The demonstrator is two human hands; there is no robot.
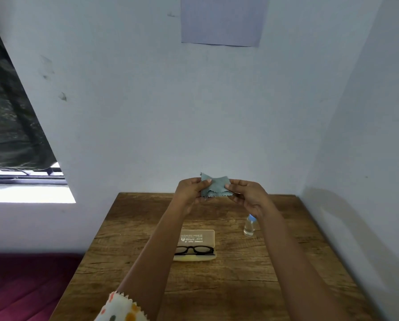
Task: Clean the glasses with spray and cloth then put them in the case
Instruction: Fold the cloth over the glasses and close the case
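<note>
Pale wall (pixel 193 112) rises behind a wooden bench (pixel 240 286). The fingers (pixel 206 181) of my left hand (pixel 189 191) and right hand (pixel 247 195) are clamped on opposite edges of the grey cloth (pixel 214 187), holding it spread between them above the bench's far end. Below my right hand, the spray bottle (pixel 249 225) stands upright on the bench. Nearer me, the black glasses (pixel 195 250) lie across the open case (pixel 197 238), well apart from the cloth.
</note>
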